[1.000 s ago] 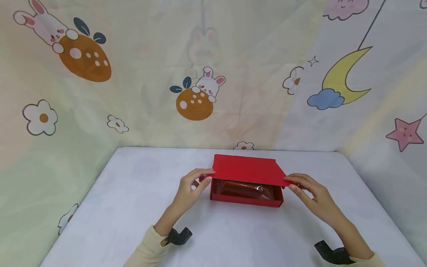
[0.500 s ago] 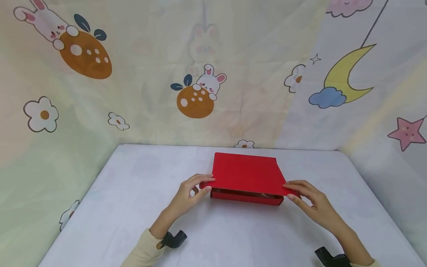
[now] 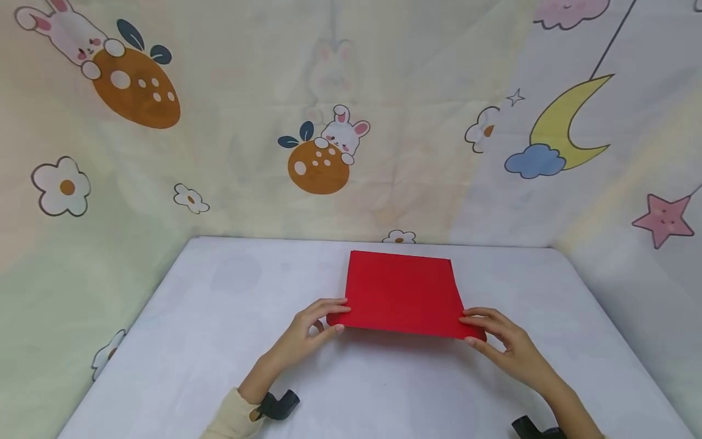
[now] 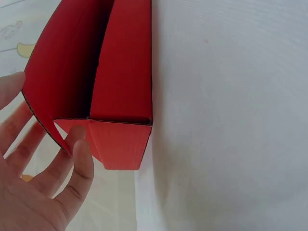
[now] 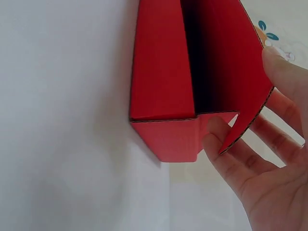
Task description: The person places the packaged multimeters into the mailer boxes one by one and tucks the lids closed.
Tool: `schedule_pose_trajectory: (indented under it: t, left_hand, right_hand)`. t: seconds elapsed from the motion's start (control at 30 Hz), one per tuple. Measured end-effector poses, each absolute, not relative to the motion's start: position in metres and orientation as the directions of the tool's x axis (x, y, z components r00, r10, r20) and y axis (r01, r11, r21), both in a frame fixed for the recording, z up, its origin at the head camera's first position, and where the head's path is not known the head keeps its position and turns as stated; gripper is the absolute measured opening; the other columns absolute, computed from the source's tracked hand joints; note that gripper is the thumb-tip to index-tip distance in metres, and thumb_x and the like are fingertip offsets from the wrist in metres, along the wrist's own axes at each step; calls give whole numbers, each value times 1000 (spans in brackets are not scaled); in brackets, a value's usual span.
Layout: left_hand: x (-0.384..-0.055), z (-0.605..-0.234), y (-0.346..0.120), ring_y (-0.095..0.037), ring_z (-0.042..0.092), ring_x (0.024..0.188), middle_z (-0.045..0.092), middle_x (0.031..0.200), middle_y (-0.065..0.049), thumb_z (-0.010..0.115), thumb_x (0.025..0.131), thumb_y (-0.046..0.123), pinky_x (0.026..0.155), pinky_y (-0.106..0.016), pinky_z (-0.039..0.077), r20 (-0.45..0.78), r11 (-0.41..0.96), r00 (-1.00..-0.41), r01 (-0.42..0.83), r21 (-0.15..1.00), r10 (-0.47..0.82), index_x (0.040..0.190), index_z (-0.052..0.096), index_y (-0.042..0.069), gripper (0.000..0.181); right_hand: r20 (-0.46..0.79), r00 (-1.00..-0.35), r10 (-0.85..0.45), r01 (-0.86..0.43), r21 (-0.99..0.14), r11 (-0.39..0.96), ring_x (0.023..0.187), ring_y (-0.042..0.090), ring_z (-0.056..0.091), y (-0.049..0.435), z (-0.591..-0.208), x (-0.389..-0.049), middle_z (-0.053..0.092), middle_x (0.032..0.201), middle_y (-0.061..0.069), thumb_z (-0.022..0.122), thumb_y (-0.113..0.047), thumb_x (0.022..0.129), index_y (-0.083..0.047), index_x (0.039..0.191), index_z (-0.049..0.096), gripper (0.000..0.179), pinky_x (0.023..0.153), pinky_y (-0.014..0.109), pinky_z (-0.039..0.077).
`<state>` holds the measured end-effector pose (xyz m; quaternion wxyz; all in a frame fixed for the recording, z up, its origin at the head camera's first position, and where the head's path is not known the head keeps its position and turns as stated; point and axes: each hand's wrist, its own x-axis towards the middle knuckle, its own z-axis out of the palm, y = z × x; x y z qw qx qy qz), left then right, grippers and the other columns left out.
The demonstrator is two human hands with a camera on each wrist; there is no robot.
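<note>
A red cardboard box sits on the table, its hinged lid tilted down towards the front. My left hand pinches the lid's left front corner, thumb below and fingers on the side flap. At the opposite front corner, my right hand grips the lid the same way. Both wrist views show a gap between the lid and the box's front wall. The inside is dark there, so its contents are hidden. From the head view the lid covers the whole box.
The box stands towards the back of a white-covered table. Behind and beside the table hangs a pale cloth backdrop printed with rabbits, flowers and a moon. A black strap mount is on the left wrist.
Both hands have lowered the lid's front edge towards the front. The clear-wrapped reddish-brown item seen inside one second ago is now covered from the head view.
</note>
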<state>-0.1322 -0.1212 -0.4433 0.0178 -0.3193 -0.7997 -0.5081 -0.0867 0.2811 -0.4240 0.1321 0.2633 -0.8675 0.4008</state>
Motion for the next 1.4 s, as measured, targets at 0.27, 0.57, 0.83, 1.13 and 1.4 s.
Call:
schedule_pose_trajectory:
  t: [0.27,0.57,0.83,1.13,1.4]
  left_hand:
    - [-131,-452,-121,-17,51,125,53,140,1,68,92,22,74,-26,54,329,294,-798,518,804,505,129,62,22,38]
    - [-131,-455,-122,-16,51,122,51,142,1,69,92,22,76,-27,54,266,325,-789,500,803,554,131,60,21,40]
    - [-131,-464,-120,-10,53,115,51,140,10,72,89,20,77,-26,52,264,399,-806,511,761,530,126,60,29,41]
    - [-129,-494,-113,-14,51,112,48,138,-3,73,87,16,68,-25,52,380,301,-811,535,789,445,124,63,22,39]
    - [-120,-481,-110,-30,55,101,58,119,-11,73,83,1,76,-37,54,341,273,-856,460,845,388,120,64,8,39]
  right_hand:
    - [429,-829,-359,-559,-662,500,119,0,48,284,-435,-83,56,125,8,75,8,78,-9,122,65,48,92,9,44]
    - [428,-827,-364,-557,-709,433,121,6,48,286,-453,-83,55,125,13,75,11,76,-4,120,65,48,97,11,41]
    - [453,-818,-354,-567,-736,370,124,7,46,285,-466,-86,53,126,16,75,13,74,-2,120,65,49,101,11,38]
    - [510,-807,-298,-585,-756,293,110,7,49,289,-481,-88,46,117,16,74,22,67,5,115,67,51,97,11,42]
    - [463,-843,-274,-506,-856,110,114,11,51,287,-490,-87,51,119,16,68,25,72,13,116,62,46,96,20,48]
